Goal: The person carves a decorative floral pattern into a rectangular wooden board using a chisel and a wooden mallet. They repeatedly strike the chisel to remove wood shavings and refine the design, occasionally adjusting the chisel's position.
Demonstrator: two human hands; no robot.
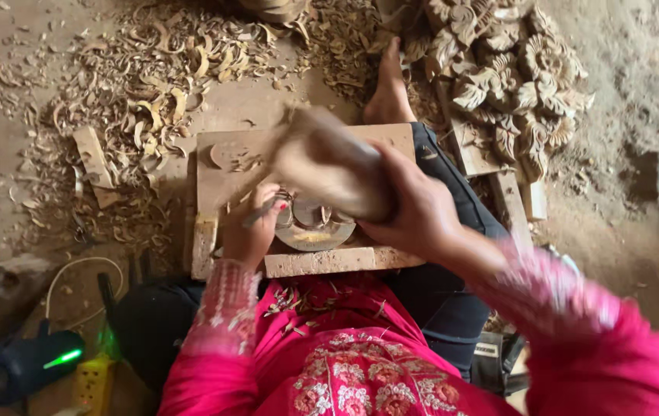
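Across my lap sits the flat wooden work board (225, 181), its near edge just above my pink embroidered tunic (345, 370). My right hand (414, 212) is clenched around a blocky wooden mallet (329, 169), blurred, raised above the middle of the board. My left hand (251, 231) is closed around a thin metal chisel (261, 212), whose tip points toward the round carved piece (314, 227) lying on the board just beside my knuckles, near the front edge. The left half of the board is bare apart from a few chips. Beyond its far edge my bare foot (387, 88) rests on the ground, with curled wood shavings (160, 85) heaped to the left and a stack of finished floral carvings (510, 69) crowding the right. Sandy floor (637, 154) lies open farther right. By my left knee sit a dark speaker with a green light (17, 366) and a yellow power strip (94, 381).
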